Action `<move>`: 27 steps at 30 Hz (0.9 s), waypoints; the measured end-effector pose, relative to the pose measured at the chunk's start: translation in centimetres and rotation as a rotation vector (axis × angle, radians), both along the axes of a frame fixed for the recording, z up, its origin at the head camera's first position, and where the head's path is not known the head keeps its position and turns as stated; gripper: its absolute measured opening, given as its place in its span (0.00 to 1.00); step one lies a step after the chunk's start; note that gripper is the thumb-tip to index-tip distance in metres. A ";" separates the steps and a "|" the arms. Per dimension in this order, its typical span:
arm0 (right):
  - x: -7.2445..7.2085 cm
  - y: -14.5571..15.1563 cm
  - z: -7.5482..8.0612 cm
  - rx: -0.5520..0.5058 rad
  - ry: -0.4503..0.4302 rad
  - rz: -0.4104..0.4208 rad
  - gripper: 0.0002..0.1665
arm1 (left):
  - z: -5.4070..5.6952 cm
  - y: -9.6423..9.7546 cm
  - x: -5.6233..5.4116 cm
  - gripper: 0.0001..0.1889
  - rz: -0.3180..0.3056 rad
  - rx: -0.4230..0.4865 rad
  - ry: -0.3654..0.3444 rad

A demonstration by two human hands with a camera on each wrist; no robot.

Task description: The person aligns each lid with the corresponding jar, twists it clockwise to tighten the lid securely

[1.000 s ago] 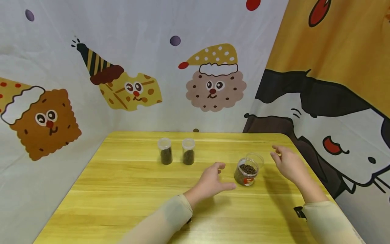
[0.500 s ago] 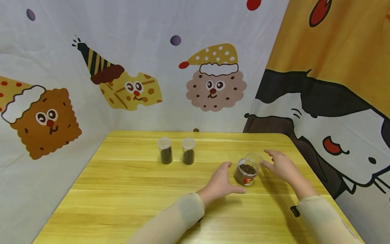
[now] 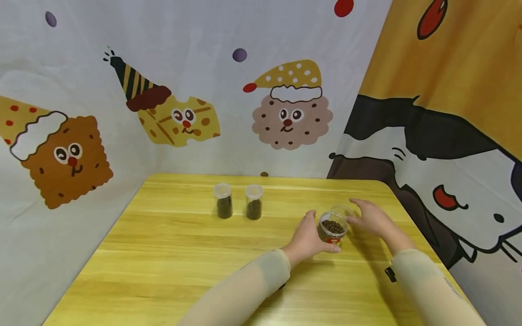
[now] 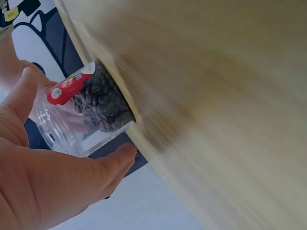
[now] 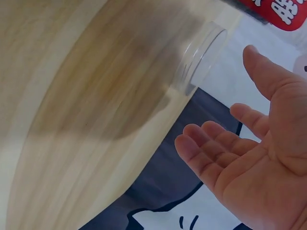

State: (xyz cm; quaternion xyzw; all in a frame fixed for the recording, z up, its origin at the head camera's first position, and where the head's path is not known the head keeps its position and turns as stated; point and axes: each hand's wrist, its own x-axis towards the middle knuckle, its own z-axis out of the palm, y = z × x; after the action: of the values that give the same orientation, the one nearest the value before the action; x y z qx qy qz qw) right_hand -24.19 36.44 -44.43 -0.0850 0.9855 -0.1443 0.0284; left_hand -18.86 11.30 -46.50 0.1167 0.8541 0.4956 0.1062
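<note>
A clear, open-topped jar (image 3: 332, 227) with a red label stands on the table, filled with small dark brown pieces. My left hand (image 3: 309, 238) is spread around its near left side. In the left wrist view the thumb and straight fingers of that hand (image 4: 57, 179) flank the jar (image 4: 103, 103); firm contact cannot be made out. Just behind the jar lies a clear round lid (image 3: 341, 209). My right hand (image 3: 370, 219) hovers at the lid's right. In the right wrist view its loosely bent fingers (image 5: 218, 148) are apart from the lid (image 5: 204, 57).
Two clear cylindrical containers with whitish lids and dark contents, a left one (image 3: 224, 201) and a right one (image 3: 254, 202), stand upright farther back. The wooden table (image 3: 163, 262) meets a cartoon-printed cloth (image 3: 228, 158) at its back and sides.
My left hand has moved right, from beside the jar to around it. The right hand has moved left toward the lid. The two cylindrical containers have stayed in place.
</note>
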 end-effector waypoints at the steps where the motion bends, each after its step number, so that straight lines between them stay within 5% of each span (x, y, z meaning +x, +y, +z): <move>1: -0.2 -0.1 -0.1 0.000 -0.005 0.005 0.49 | -0.1 0.1 -0.1 0.66 -0.003 -0.008 -0.004; 14: -1.7 -1.9 -1.5 0.071 -0.024 0.034 0.47 | -0.7 1.0 -0.7 0.55 -0.012 -0.014 0.013; 27: -2.1 -2.7 -2.4 0.123 -0.050 0.048 0.40 | -1.6 1.9 -1.3 0.54 0.013 -0.038 0.035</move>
State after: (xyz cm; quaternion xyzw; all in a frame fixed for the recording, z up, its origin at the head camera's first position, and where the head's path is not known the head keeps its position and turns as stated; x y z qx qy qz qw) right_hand -26.27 33.78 -46.87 -0.1031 0.9892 -0.0846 0.0616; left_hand -20.14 13.16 -48.07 0.1177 0.8658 0.4779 0.0899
